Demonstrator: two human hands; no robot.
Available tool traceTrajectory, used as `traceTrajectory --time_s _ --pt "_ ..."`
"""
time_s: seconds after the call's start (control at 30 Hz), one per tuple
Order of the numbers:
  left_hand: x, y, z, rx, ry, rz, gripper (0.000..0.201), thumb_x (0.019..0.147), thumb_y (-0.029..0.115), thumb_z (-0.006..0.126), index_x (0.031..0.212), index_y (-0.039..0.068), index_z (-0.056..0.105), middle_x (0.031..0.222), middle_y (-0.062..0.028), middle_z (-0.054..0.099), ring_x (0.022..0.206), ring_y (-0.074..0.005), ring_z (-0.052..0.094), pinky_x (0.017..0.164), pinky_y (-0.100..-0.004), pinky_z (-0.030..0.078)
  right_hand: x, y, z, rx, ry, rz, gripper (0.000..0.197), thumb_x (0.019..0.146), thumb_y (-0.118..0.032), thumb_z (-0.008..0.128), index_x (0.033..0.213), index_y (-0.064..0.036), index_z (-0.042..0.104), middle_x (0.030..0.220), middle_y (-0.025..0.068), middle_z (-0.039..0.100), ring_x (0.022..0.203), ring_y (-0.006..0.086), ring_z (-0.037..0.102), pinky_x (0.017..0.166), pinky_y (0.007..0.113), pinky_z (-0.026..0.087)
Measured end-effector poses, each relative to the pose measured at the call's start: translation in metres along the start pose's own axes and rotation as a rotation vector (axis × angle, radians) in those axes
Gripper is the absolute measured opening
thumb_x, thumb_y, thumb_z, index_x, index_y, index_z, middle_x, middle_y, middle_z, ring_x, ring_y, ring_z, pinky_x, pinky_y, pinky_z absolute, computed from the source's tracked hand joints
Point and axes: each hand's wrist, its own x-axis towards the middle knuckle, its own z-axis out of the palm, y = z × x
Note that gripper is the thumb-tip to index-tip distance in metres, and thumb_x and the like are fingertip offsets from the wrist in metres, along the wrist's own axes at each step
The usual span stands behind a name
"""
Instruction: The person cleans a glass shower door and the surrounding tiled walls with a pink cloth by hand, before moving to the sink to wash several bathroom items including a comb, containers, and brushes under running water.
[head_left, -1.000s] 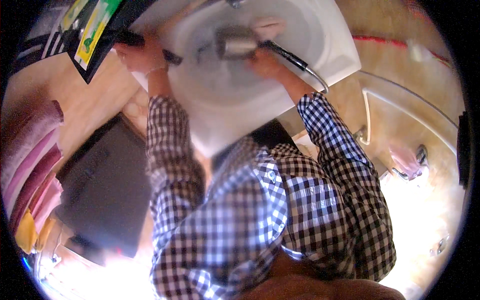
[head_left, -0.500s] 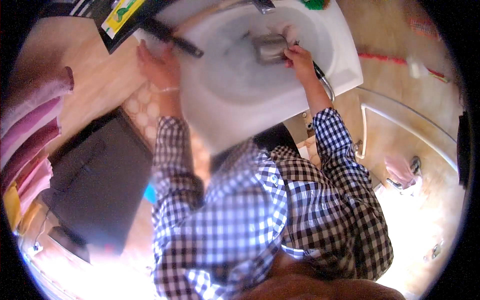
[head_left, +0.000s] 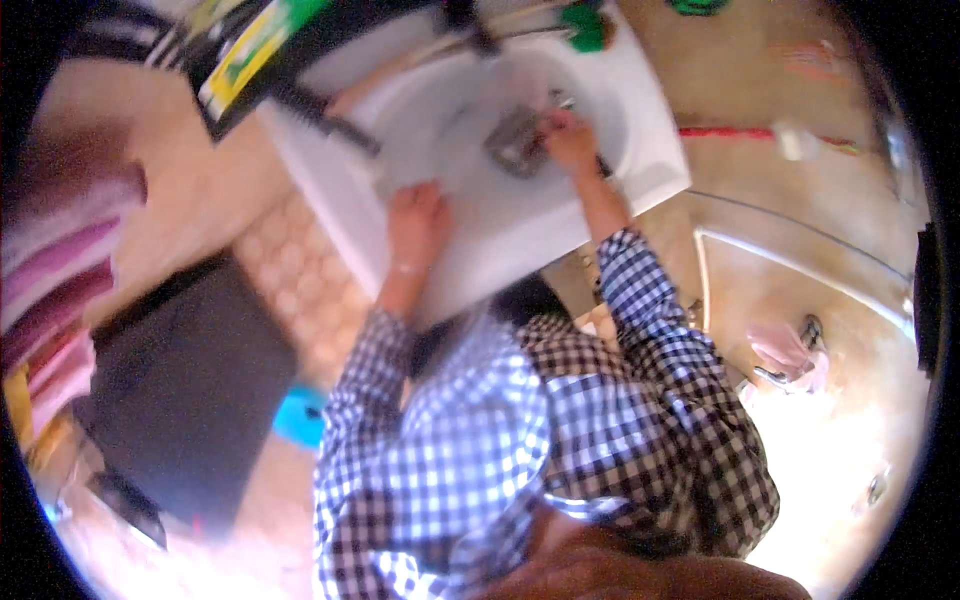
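Note:
My right hand is closed on a grey metal mug-like vessel, tilted inside the white washbasin. Its outline is blurred and my fingers cover part of it. Over the basin's near left side is my left hand, fingers curled in; whether they hold anything is hidden by the blur. A dark-handled tool lies across the basin's left edge, beyond my left hand.
A dark board with a yellow and green package stands at the far left. A green object sits on the basin's back rim. On the left are a dark grey flat-topped piece, a light-blue object and hanging pink and purple cloths.
My left hand has moved right from beside the dark-handled tool to over the basin, and its spread fingers have curled. My right hand keeps the vessel, now tilted differently. The whole view has shifted.

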Motion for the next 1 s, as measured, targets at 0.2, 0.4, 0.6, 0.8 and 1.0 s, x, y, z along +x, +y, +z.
traceTrajectory --time_s 0.2,0.4,0.6,0.8,1.0 --pt "-0.157 -0.017 -0.095 0.273 -0.362 -0.527 0.032 0.073 0.014 0.062 0.104 0.006 0.059 0.1 -0.0158 0.062 0.095 -0.0338 0.056 0.082 -0.0459 0.045 -0.09 -0.137 0.058 0.322 -0.55 -0.017 0.027 0.088 -0.029 0.051 0.101 -0.0067 0.06 0.095 0.0141 0.062 0.087 0.0302 0.059 0.078 0.044 0.046" --pt "-0.09 0.051 -0.11 0.351 -0.384 -0.616 0.038 0.073 0.018 0.061 0.108 0.005 0.057 0.109 -0.0173 0.059 0.1 -0.0361 0.054 0.085 -0.0467 0.044 0.079 -0.195 -0.117 0.449 -0.34 0.099 0.025 0.089 -0.021 0.053 0.108 -0.0064 0.06 0.105 0.0099 0.064 0.096 0.0236 0.061 0.085 0.035 0.047" --pt "-0.111 0.044 -0.064 0.274 -0.521 -0.593 0.044 0.075 0.023 0.059 0.116 0.01 0.052 0.115 -0.0158 0.055 0.109 -0.0356 0.05 0.089 -0.0472 0.042 0.249 -0.158 -0.198 0.069 0.004 -0.12 0.024 0.084 -0.013 0.062 0.106 -0.0043 0.061 0.097 0.0063 0.065 0.087 0.0155 0.062 0.078 0.03 0.049" --pt "-0.111 0.055 -0.065 0.374 -0.7 -0.773 0.051 0.079 0.026 0.057 0.126 0.012 0.045 0.125 -0.0133 0.048 0.117 -0.0313 0.043 0.091 -0.0479 0.04 0.307 -0.152 -0.201 -0.048 -0.165 -0.179 0.027 0.085 -0.015 0.052 0.111 -0.0085 0.057 0.099 0.0204 0.06 0.091 0.0346 0.058 0.078 0.043 0.046" --pt "-0.124 0.052 -0.062 0.435 -0.683 -0.737 0.047 0.082 0.029 0.055 0.124 0.01 0.047 0.126 -0.0137 0.047 0.118 -0.0315 0.041 0.093 -0.0514 0.037 0.331 -0.146 -0.185 -0.188 -0.236 -0.097 0.021 0.079 -0.015 0.054 0.098 -0.008 0.061 0.09 0.0187 0.063 0.083 0.0338 0.061 0.073 0.043 0.048"
